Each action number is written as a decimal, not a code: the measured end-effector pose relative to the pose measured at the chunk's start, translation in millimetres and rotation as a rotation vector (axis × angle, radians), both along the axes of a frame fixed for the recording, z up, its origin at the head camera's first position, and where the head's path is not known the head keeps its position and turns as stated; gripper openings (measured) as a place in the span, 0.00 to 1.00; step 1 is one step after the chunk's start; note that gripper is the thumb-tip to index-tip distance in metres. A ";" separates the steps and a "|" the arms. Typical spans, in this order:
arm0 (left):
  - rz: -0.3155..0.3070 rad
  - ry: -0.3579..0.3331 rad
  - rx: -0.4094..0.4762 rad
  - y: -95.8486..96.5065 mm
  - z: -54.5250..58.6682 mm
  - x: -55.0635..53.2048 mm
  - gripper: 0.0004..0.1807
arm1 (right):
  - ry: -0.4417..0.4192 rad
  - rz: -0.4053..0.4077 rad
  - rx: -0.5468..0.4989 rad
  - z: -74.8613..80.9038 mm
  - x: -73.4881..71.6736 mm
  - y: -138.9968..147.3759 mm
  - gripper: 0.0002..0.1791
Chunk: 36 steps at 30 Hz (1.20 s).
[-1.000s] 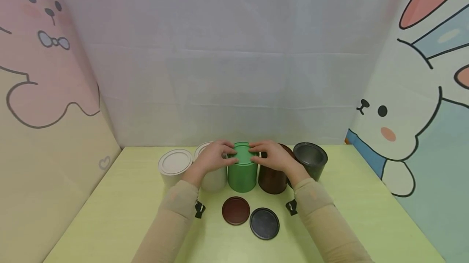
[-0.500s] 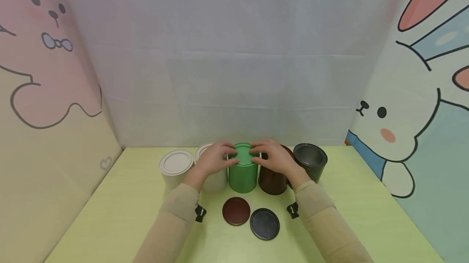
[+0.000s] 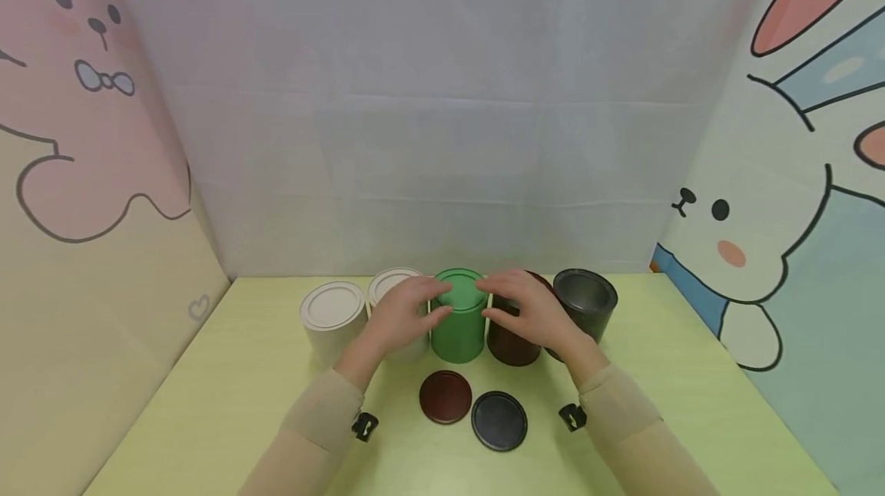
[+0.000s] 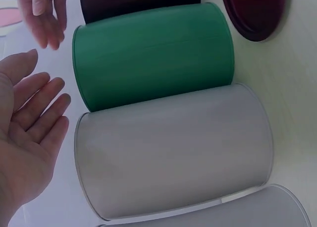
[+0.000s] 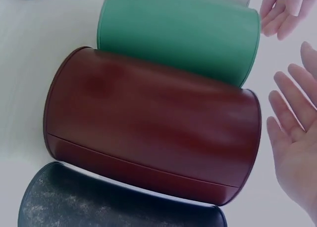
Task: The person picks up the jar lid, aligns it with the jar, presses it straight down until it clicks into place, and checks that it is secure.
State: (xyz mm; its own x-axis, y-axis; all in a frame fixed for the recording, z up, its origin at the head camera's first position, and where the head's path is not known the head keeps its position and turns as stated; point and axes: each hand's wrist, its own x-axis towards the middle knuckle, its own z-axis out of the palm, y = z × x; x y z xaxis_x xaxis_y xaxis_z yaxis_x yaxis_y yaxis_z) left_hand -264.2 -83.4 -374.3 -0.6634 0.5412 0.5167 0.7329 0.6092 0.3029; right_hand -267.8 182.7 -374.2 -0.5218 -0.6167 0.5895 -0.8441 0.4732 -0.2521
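A green canister [image 3: 458, 338] with a green lid [image 3: 462, 292] on top stands upright in the middle of a row. My left hand [image 3: 404, 315] hovers at its left rim, over a white canister [image 4: 173, 152], fingers loosely extended. On the other side, my right hand [image 3: 532, 312] is held above a brown-red canister [image 5: 153, 123], fingertips near the green rim. Both wrist views show the fingers apart from the canisters, with no object in either hand. The right hand covers part of the brown-red canister's top.
Another lidded white canister [image 3: 333, 308] ends the row on the left. At the right end stands a black canister [image 3: 586, 300] with its top uncovered. In front of the row lie a dark red lid [image 3: 445, 397] and a black lid [image 3: 499, 421]. A white cloth [image 3: 442, 135] hangs behind.
My fingers were on the green lid before; now both hands have drawn apart and away from it, forearms shifted outward. The canisters and loose lids have stayed in place.
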 end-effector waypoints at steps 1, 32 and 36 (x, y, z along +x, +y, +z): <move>-0.009 0.009 0.012 -1.1 -0.4 2.8 0.21 | 0.013 0.008 -0.009 -0.1 2.6 0.7 0.25; -0.074 0.111 -0.060 -46.8 -80.9 63.3 0.23 | -0.090 0.096 0.023 -72.6 49.3 8.6 0.27; -0.044 -0.004 -0.112 -45.5 -88.3 68.0 0.23 | -0.109 0.070 0.072 -81.5 51.4 6.0 0.28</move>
